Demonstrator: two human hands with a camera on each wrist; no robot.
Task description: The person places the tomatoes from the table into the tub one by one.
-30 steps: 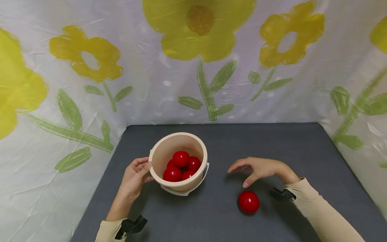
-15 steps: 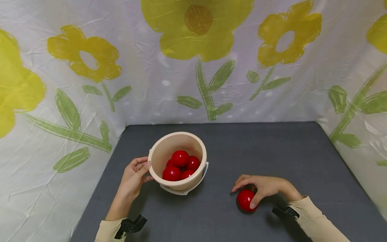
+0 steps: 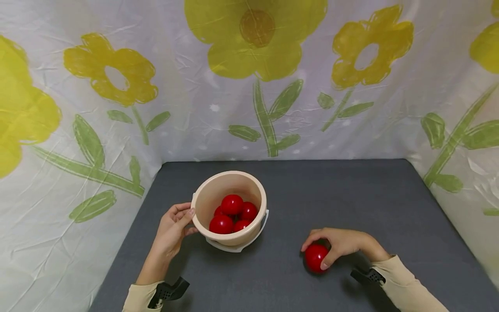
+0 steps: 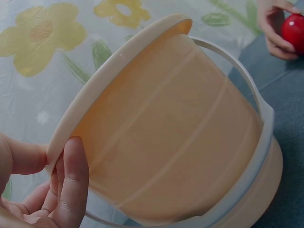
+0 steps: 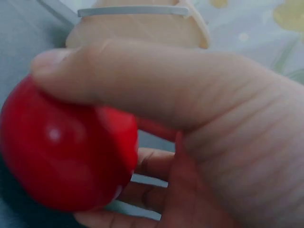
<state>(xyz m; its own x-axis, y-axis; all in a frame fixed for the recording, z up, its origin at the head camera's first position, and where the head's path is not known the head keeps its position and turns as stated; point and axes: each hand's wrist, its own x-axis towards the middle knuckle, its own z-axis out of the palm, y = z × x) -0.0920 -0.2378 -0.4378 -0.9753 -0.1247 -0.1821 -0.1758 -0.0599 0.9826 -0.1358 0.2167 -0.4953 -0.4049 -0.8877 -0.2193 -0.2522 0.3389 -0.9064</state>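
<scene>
A cream bucket with a pale handle stands tilted toward me on the dark table, several red balls inside it. My left hand pinches the bucket's rim at its left side; in the left wrist view the thumb lies on one side of the rim and the fingers on the other. To the right of the bucket, my right hand grips a single red ball on the table. The right wrist view has the thumb on top of this ball and fingers curled beneath.
The dark grey table reaches back to a pale curtain printed with yellow flowers, which also hangs at both sides. A bare stretch of table lies between the bucket and my right hand. Black wrist devices sit on both sleeves.
My right hand has come down toward me onto the lone red ball, and its thumb and fingers have closed round it. My left hand and the bucket have stayed put.
</scene>
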